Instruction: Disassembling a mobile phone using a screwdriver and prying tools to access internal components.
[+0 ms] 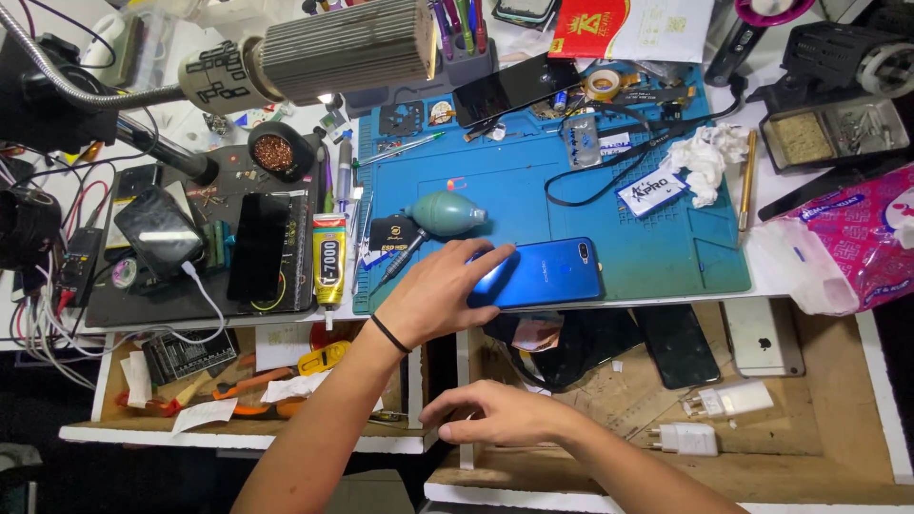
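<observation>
A glossy blue phone (552, 271) lies back-up at the front edge of the blue work mat (533, 190). My left hand (438, 295), a black band on its wrist, reaches in from the lower left and grips the phone's left end, fingers laid over it. My right hand (500, 414) is lower down, fingers spread and pointing left. It rests on the white front edge between the two open drawers and holds nothing.
A teal air blower (446, 212), a yellow glue tube (328, 259) and a black phone (259, 246) lie left of the mat; crumpled tissue (705, 157) and a pink packet (857, 238) lie to the right. The right drawer (819, 419) holds a silver phone (762, 335) and white chargers (728, 400). A lamp head (343, 43) hangs at the top.
</observation>
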